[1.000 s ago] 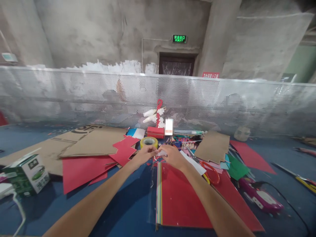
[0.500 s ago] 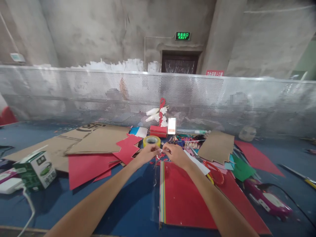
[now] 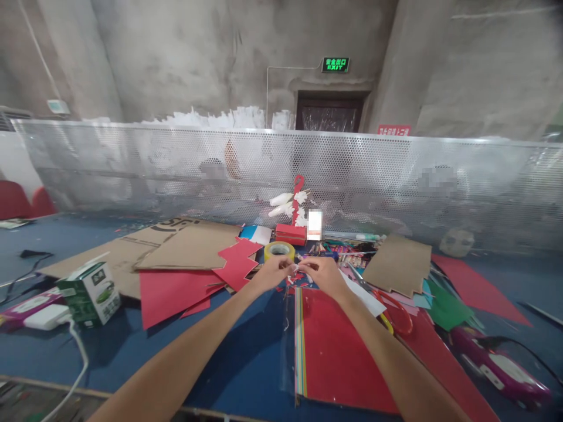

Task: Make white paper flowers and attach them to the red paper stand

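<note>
My left hand (image 3: 275,273) and my right hand (image 3: 322,273) meet over the middle of the table, fingertips pinched close together. Between them shows a tiny whitish piece (image 3: 295,269), too small to name. Just behind my left hand lies a roll of yellow tape (image 3: 280,251). Small red paper scraps (image 3: 299,282) are scattered beneath the fingers. Below my right forearm rests a stack of coloured paper (image 3: 338,346) with a red sheet on top. Farther back stands a red stand with white flowers (image 3: 299,202) on a red box (image 3: 290,233).
Cardboard sheets (image 3: 185,246) and red paper (image 3: 176,293) spread at left, beside a green box (image 3: 92,293) and a white cable (image 3: 79,351). At right lie red-handled scissors (image 3: 402,310), brown cardboard (image 3: 398,264) and a purple power strip (image 3: 501,363). A perforated metal screen (image 3: 176,164) borders the back.
The view has turned slightly left, so everything sits farther right in the picture. Both hands stay pinched together over the same spot, with little visible movement.
</note>
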Demonstrator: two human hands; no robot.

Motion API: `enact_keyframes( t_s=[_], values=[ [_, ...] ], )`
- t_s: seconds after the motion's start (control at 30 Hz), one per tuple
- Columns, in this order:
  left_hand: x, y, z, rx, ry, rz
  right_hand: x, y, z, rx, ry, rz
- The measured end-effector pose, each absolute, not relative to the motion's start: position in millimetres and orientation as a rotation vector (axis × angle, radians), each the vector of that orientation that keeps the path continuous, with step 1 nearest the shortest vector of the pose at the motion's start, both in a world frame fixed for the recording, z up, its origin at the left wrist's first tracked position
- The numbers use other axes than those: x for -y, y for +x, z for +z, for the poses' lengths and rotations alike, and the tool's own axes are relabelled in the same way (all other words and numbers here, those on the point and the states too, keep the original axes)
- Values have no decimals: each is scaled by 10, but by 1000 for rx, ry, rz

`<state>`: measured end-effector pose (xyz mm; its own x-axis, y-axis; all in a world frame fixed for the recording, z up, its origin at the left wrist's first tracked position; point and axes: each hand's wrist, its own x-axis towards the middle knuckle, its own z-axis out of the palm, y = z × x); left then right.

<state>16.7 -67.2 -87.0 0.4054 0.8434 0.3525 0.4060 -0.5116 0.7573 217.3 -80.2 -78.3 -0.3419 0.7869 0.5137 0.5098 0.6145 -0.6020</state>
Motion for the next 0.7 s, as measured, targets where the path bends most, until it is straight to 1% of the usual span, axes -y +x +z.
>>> enact_keyframes(
  t_s=[0.1, 0.2, 0.43, 0.7],
  values=[
    [673, 158, -869, -1073, 2098, 1017, 802, 2137, -809, 1939, -1030, 528],
    [674, 150, -874, -1087, 2118, 1019, 785, 2110, -834, 1957, -1034, 543],
    [664, 146, -897, -1111, 2153, 1036, 724, 2101, -870, 2084, -1117, 270],
    [649, 148, -923, -1080, 2157, 1041, 718, 2113, -862, 2136, -1150, 166]
  ],
)
